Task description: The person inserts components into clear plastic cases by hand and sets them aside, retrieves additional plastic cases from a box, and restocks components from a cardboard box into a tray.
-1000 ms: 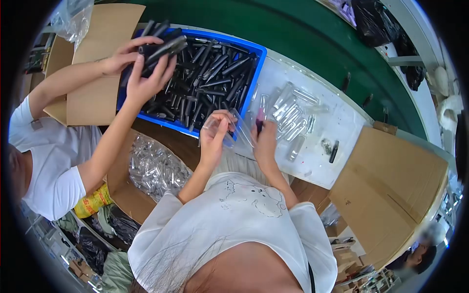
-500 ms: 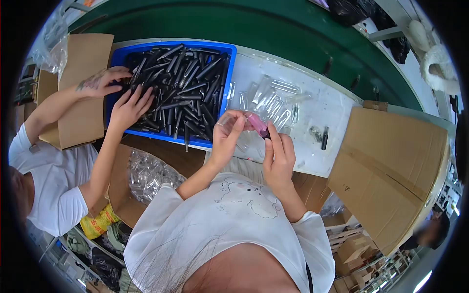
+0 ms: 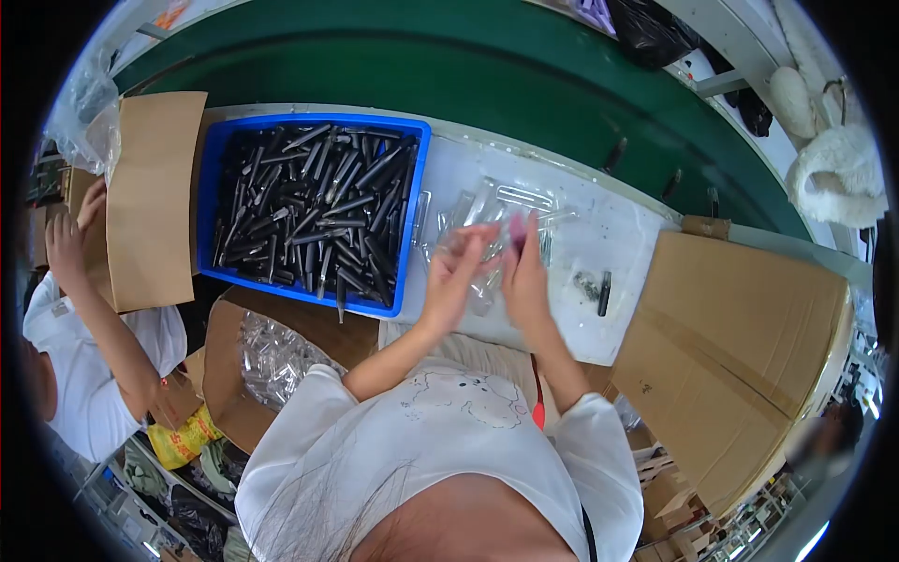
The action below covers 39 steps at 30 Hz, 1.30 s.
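Note:
My right hand (image 3: 526,286) pinches a small pink and dark purple tube-like piece (image 3: 518,228), smeared by motion. To its left, my left hand (image 3: 451,286) is closed, its blurred fingertips around a transparent plastic piece (image 3: 458,245) whose exact shape I cannot make out. The hands are slightly apart, above the white work surface (image 3: 613,253). Behind and beneath them lies a loose group of transparent plastic covers (image 3: 524,197). A blue bin (image 3: 409,239) full of dark, pen-like tubes (image 3: 318,201) stands to the left of my left hand.
A green conveyor belt (image 3: 421,66) runs behind, carrying several dark pieces. Cardboard boxes (image 3: 730,347) (image 3: 154,197) flank the surface. A bag of transparent parts (image 3: 281,356) sits in a box at lower left. One dark tube (image 3: 604,293) lies right. A co-worker's hand (image 3: 66,248) is at far left.
My hands have drawn apart, the pink piece staying with the right one. The co-worker's hands have left the blue bin and moved left behind the cardboard flap. The view has shifted slightly.

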{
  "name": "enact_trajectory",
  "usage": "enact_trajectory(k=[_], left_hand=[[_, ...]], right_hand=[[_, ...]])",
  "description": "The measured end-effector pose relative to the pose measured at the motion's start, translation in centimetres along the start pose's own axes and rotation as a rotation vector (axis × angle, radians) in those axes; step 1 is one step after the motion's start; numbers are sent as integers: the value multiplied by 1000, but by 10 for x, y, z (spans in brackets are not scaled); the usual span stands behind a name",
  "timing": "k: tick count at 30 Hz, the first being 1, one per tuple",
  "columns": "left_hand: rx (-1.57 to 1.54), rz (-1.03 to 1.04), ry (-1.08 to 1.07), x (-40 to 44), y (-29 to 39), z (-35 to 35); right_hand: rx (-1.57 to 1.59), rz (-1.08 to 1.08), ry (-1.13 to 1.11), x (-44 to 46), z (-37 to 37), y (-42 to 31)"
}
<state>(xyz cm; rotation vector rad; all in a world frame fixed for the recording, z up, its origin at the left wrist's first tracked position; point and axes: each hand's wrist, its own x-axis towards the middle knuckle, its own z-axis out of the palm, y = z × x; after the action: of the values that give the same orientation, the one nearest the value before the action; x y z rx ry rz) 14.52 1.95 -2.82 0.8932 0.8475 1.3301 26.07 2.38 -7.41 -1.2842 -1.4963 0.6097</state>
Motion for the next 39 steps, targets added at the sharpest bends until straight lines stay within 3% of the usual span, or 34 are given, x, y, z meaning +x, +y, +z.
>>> enact_trajectory(k=[2, 3, 5, 7, 9, 14, 16, 17, 18, 20, 21, 23, 24, 26, 27, 29, 31, 33, 34, 36, 39], left_hand=[[-49, -57, 123, 10, -2, -9], [-46, -106, 142, 9, -12, -31], [-44, -216, 150, -1, -9, -57], [-106, -353, 177, -13, -3, -71], [-197, -462, 209, -26, 2, -83], [-374, -460, 240, -49, 9, -101], [-432, -428, 278, -51, 8, -101], [-435, -428, 285, -50, 8, -100], [-430, -423, 280, -48, 10, -100], [-428, -418, 282, -44, 11, -100], [-423, -413, 244, -43, 12, -99], [-421, -421, 204, -51, 10, -103], [-431, -423, 225, -57, 8, -110], [-374, -473, 67, -68, 7, -122], [-440, -512, 55, -75, 11, -122], [-493, -528, 51, -85, 14, -126], [-563, -541, 53, -100, 5, -137], [-564, -511, 94, -104, 11, -134], [-567, -483, 129, -103, 13, -131], [-502, -416, 116, -106, 18, -135], [-308, -255, 160, -108, 33, -139]], right_hand=[[-178, 123, 86, 54, -7, 48], [-226, 305, 40, 85, -16, 77], [-468, 168, 229, 137, -22, 161], [-613, 387, 231, 185, -34, 184], [-692, 412, 247, 215, -38, 226], [-931, 539, 251, 251, -32, 251], [-1279, 669, 27, 261, -39, 237], [-1487, 677, -44, 269, -37, 239], [-1489, 674, -50, 268, -39, 248], [-1620, 257, 338, 260, -40, 272], [-1621, 250, 325, 255, -42, 260], [-1133, 279, 535, 237, -54, 215], [-1136, 272, 512, 218, -58, 209], [-1084, 505, 329, 180, -70, 201], [-1083, 492, 311, 162, -72, 202], [-804, 382, 346, 136, -67, 204], [-395, 138, 321, 115, -30, 177], [-81, -67, 125, 84, 29, 103], [55, -65, -53, 73, 57, 63], [23, -270, -228, 57, 121, 30], [-460, 17, -433, 42, 189, -30]])
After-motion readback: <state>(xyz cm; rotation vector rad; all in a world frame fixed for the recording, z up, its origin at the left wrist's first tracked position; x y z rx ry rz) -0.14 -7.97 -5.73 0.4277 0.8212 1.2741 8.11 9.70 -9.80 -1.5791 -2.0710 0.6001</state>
